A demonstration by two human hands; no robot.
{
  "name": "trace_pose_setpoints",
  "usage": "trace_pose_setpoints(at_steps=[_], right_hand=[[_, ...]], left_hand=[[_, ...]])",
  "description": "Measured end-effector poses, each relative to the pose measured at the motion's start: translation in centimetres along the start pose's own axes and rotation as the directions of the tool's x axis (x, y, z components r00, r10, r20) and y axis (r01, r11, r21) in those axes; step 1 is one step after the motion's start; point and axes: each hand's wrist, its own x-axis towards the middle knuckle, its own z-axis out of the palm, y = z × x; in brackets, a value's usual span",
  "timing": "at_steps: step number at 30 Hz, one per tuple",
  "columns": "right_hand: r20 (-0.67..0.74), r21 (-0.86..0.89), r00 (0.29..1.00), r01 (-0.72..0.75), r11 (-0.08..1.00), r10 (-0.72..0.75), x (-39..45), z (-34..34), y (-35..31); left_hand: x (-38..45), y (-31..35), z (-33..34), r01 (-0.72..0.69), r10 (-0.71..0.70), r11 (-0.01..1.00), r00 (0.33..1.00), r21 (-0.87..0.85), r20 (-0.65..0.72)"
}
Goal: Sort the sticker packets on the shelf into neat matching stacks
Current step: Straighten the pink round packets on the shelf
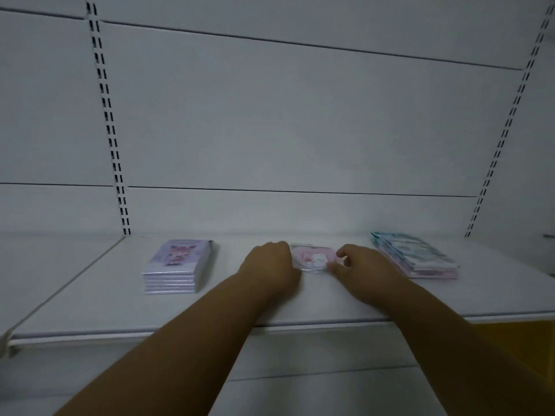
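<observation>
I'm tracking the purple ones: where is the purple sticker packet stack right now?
In the head view, the purple sticker packet stack sits on the shelf left of centre, apart from and left of the left hand.

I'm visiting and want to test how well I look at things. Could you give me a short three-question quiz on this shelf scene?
1. True or false: the purple stack lies to the left of both hands.
2. What do the left hand and right hand have between them? A) the pink packet B) a yellow box C) nothing
3. Fill in: the looser, fanned pile with blue-green packets on top lies at the ____ end of the shelf.

Key: 1 true; 2 A; 3 right.
</observation>
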Motion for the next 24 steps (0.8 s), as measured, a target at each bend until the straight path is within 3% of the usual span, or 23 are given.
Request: trace_pose_setpoints(at_steps=[6,12,24], right_hand=[[-0.008,0.036,0.990,0.144,0.989,-0.144,0.5,0.6,1.1],[-0.006,0.094,0.973,0.231,0.968,-0.231,0.1,1.2,-0.6],[0.005,0.167,0.980,0.196,0.966,-0.199,-2.3,1.2,-2.9]], left_hand=[[0.7,0.6,1.1,0.111,-0.111,0.994,0.993,0.001,-0.042],[-1.4,-0.3,0.1,0.128,-0.133,0.991,0.985,-0.049,-0.110],[-4.9,-2.8,-1.5,0.152,-0.156,0.987,0.982,-0.046,-0.103]])
